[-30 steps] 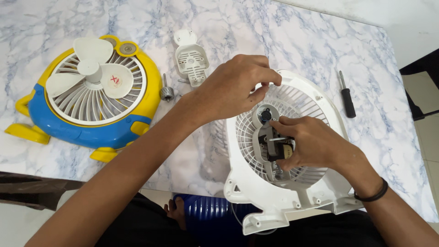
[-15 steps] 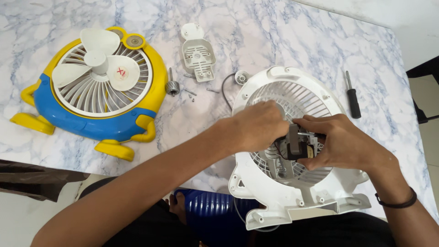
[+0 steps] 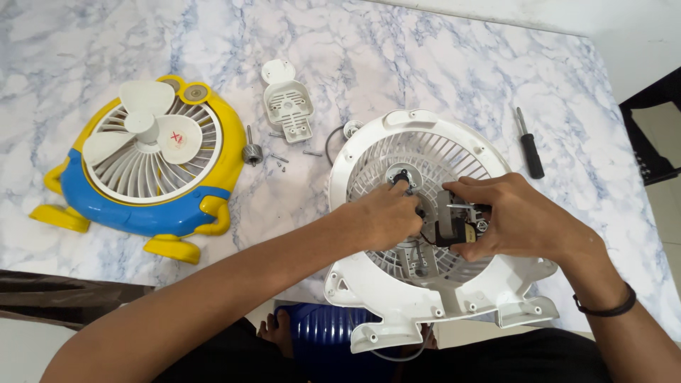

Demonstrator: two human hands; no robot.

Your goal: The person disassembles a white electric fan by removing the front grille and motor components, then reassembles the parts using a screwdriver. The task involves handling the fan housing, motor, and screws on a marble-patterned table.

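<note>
Two fan shells on my worktop (image 3: 213, 42): one yellow-blue (image 3: 142, 177), one white (image 3: 425, 284). My right hand (image 3: 521, 220) grips the motor (image 3: 454, 225); my left hand (image 3: 383, 216), curled, touches it over the white grille.

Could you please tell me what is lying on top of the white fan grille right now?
On the white fan grille sit both hands: the left hand at its hub and the right hand gripping a small motor. The grille's centre beneath them is mostly covered.

A marbled worktop (image 3: 440, 64) carries a yellow-blue fan (image 3: 145, 167) at left, a white cover (image 3: 287, 106) and screws (image 3: 280, 159) upper centre, a white grille (image 3: 425, 284) at centre-right, a screwdriver (image 3: 528, 142) upper right.
</note>
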